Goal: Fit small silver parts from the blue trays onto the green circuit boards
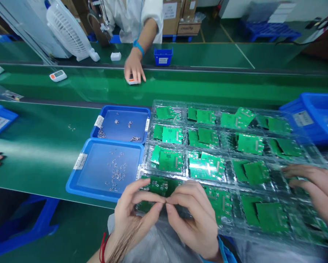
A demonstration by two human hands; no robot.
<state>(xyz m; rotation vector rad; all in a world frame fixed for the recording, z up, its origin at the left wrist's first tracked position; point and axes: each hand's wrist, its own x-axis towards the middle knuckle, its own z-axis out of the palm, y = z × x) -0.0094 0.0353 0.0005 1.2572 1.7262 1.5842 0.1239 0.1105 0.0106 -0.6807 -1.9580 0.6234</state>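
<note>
So the bare left hand (133, 212) and bare right hand (196, 215) are both pinched nearly closed, fingertips meeting in the middle, and honestly I can't tell if there's something tiny in that grip. Just beyond it sits a dark green circuit board with small parts on it (158, 185). Beyond and right of the grip, a clear plastic compartment tray (188, 104) holds piles of flat green boards (170, 160). Left of it, a shallow blue plastic tray (95, 164) has scattered little metal pieces (117, 173) on the green desk (43, 153).
</note>
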